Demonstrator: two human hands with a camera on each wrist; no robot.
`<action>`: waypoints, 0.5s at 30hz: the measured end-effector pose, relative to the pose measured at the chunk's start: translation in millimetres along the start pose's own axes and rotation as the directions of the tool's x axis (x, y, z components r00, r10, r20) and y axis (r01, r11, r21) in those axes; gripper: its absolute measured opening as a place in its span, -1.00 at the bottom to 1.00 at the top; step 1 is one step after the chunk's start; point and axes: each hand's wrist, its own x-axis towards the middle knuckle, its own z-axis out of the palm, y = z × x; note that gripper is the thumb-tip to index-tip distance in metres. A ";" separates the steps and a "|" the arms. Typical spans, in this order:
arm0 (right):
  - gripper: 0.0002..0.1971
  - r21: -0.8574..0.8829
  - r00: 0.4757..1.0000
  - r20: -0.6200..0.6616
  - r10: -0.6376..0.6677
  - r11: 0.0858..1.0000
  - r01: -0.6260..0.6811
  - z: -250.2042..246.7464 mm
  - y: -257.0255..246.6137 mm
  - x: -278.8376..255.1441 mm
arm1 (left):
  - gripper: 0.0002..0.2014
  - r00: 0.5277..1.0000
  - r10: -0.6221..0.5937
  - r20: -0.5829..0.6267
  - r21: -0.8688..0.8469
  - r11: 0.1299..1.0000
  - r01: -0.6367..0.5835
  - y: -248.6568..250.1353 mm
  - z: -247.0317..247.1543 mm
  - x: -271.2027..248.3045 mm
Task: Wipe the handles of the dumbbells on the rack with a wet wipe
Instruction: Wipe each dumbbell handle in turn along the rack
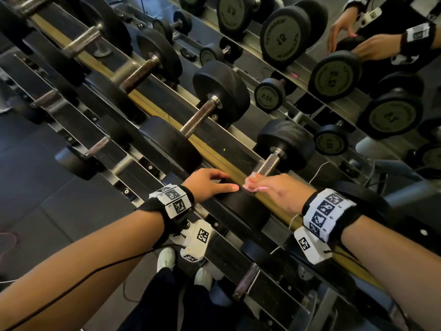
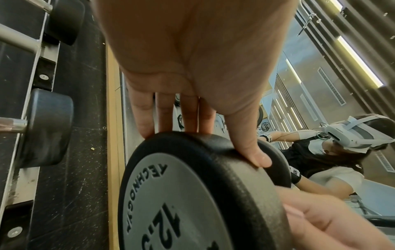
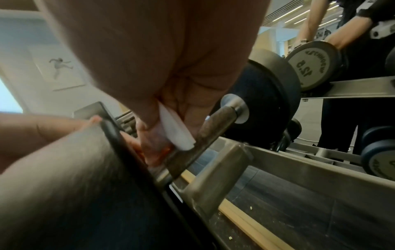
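Head view: rack (image 1: pixel 152 111) holds rows of dumbbells. Nearest dumbbell (image 1: pixel 284 144) lies under both hands. Left hand (image 1: pixel 207 185) rests straight fingers (image 2: pixel 143 121) on its near weight; right hand (image 1: pixel 279 189) pinches the wet wipe (image 3: pixel 177 130) against the handle (image 3: pixel 205 133).

Head view downward; wrist views close.

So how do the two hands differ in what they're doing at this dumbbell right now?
The left hand holds nothing, while the right hand pinches a wet wipe.
The left hand rests with fairly straight fingers on the near weight head; the right hand's fingers curl onto the metal handle.
Both hands are on the same dumbbell on the rack's top tier.
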 end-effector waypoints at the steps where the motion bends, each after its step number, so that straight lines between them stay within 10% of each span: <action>1: -0.60 0.007 0.996 -0.088 -0.026 1.000 0.026 -5.4 2.9 -0.6 | -0.46 1.000 -0.002 -0.001 -0.002 1.000 0.002 0.3 -0.3 0.1; 3: -0.61 -0.045 0.964 -0.251 -0.088 0.996 0.079 -19.1 7.7 5.9 | -0.48 1.000 -0.004 0.001 -0.005 1.000 0.004 0.4 -0.7 -0.1; 8: -0.45 -0.422 0.987 -0.129 0.091 0.896 -0.138 -8.4 13.2 11.1 | -0.51 1.000 -0.008 0.015 -0.004 1.000 0.008 0.5 -0.7 -1.2; 15: -0.59 0.354 0.968 0.017 0.251 0.904 -0.241 0.7 -10.7 -8.8 | -0.46 0.998 -0.016 0.067 0.088 0.996 0.010 18.3 -5.3 -2.8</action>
